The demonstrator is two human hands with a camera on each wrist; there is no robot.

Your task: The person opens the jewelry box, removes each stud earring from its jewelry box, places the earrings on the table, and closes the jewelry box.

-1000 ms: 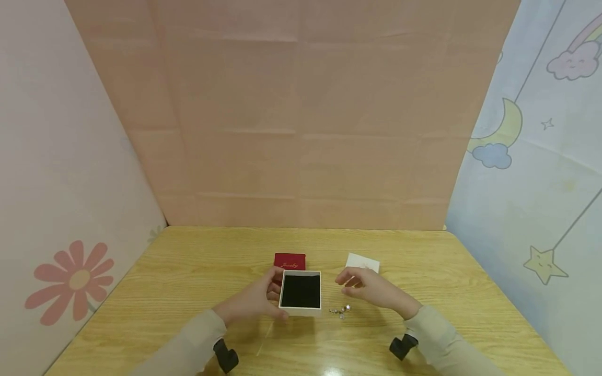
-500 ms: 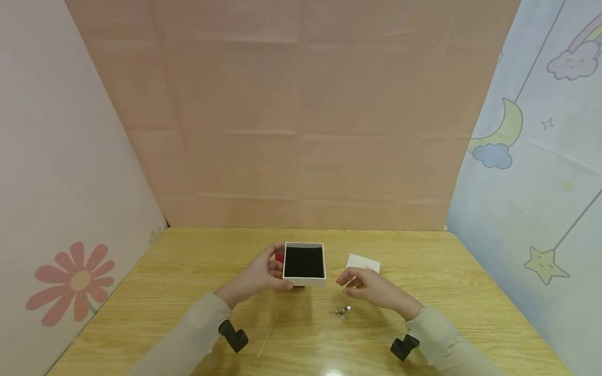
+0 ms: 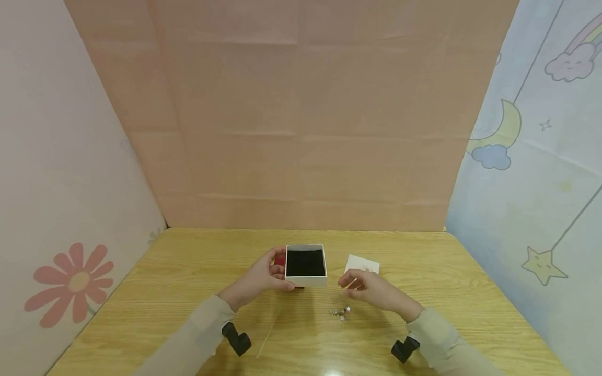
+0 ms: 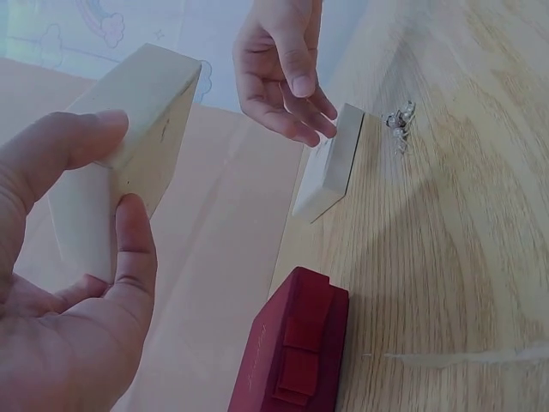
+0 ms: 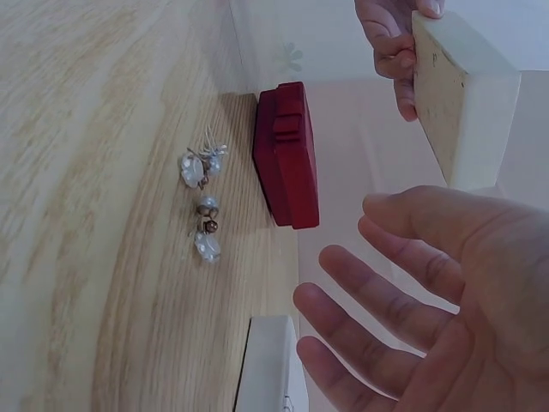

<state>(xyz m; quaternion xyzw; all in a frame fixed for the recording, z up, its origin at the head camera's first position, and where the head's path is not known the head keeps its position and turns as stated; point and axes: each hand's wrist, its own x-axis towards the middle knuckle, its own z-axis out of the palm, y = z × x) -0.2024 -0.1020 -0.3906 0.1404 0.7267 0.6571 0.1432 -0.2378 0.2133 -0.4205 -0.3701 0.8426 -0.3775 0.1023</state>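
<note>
My left hand [image 3: 258,277] grips a white box base [image 3: 305,281] with a black lining [image 3: 305,262], thumb at its near side and fingers along its left. The wrist views show the box raised off the table, its pale underside [image 5: 439,103] facing down. My right hand [image 3: 371,289] hovers right of the box, fingers loosely bent with nothing between them. Below it on the table lies jewelry [image 5: 204,206] with clear stones and bead-like parts. A flat white lid [image 3: 364,263] with faint printing lies just beyond my right hand.
A red gift box [image 4: 292,343] with a ribbon bow stands on the wooden table [image 3: 197,261], mostly hidden behind the held box in the head view. A thin pale streak [image 3: 268,334] runs along the tabletop near my left wrist. A pinkish backdrop [image 3: 301,130] rises behind the table.
My left hand has moved the white box base up and away from me, so it now overlaps the red box in the head view. My right hand has barely moved.
</note>
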